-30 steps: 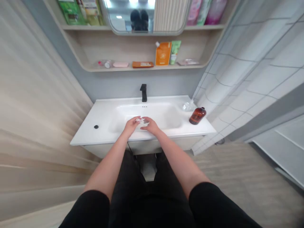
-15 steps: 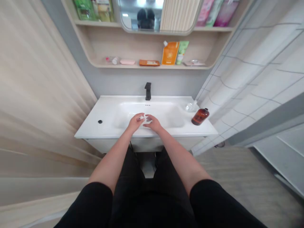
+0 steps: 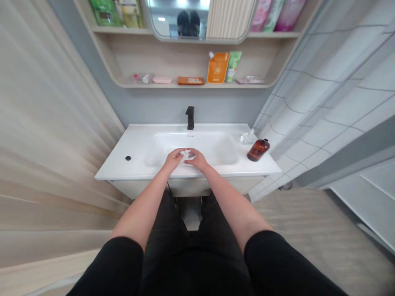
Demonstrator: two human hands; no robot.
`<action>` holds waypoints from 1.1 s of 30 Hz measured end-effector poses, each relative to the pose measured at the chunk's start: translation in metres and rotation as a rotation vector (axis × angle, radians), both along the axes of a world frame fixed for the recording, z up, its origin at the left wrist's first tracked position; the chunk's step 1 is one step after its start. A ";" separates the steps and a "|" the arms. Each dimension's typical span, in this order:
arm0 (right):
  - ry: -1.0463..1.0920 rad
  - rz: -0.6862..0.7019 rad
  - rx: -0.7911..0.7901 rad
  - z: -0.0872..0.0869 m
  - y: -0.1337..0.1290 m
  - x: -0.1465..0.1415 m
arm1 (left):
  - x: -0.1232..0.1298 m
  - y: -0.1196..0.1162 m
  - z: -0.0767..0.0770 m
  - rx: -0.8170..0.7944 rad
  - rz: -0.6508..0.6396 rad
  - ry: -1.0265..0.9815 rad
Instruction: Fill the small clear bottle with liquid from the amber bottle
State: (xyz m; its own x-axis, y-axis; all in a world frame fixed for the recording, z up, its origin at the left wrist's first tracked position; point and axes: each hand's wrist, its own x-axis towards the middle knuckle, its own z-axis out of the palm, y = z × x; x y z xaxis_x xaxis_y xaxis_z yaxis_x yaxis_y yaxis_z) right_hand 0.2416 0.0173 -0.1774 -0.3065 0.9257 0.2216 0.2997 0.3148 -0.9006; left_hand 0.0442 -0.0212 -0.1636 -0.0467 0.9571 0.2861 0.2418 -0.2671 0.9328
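My left hand (image 3: 173, 159) and my right hand (image 3: 197, 160) meet over the front of the white sink (image 3: 216, 144). Between them is a small white and clear object (image 3: 187, 154), too small and blurred to name. The left fingers are closed on its left side. My right hand curves round its right side, thumb and fingers bent about it. An amber bottle (image 3: 258, 149) without a cap lies tilted or leans on the right of the counter, and a small black cap (image 3: 128, 158) rests on the left.
A black faucet (image 3: 190, 118) rises behind the basin. Beside the amber bottle is a clear plastic bottle (image 3: 247, 137) with a white top. Above, a shelf (image 3: 166, 85) holds an orange pouch (image 3: 218, 68), a green tube (image 3: 233, 67) and small packs, under a mirror (image 3: 175, 20).
The camera view has shifted slightly. My hands are a little closer together, and more of the white part shows between them. The bottles and cap stay in place.
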 end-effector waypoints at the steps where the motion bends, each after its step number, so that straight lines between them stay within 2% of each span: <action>1: -0.002 0.002 0.005 -0.001 0.001 0.000 | 0.000 0.001 -0.001 -0.005 0.002 0.012; 10: -0.027 0.004 0.012 -0.005 0.004 -0.001 | 0.000 0.001 0.000 -0.002 -0.007 0.014; 14: -0.035 -0.004 0.003 -0.003 0.003 0.000 | 0.001 -0.001 0.001 0.008 -0.029 0.006; 21: -0.035 0.001 0.008 0.002 0.001 -0.002 | 0.001 -0.001 0.004 0.025 0.011 0.013; 24: -0.043 0.013 0.005 0.000 0.003 -0.002 | 0.000 -0.002 0.005 0.015 -0.012 0.021; 28: -0.019 0.042 0.025 -0.004 0.005 -0.002 | 0.003 -0.003 0.005 0.009 0.027 0.056; 33: -0.026 0.013 0.022 -0.005 0.003 -0.004 | 0.002 -0.002 0.005 0.027 0.014 0.073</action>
State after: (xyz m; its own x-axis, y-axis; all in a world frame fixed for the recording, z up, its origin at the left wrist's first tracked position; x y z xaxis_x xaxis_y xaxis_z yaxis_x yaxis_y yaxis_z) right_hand 0.2380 0.0200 -0.1828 -0.3245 0.9166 0.2337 0.3182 0.3384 -0.8855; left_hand 0.0462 -0.0233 -0.1590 -0.0381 0.9485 0.3146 0.3133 -0.2876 0.9051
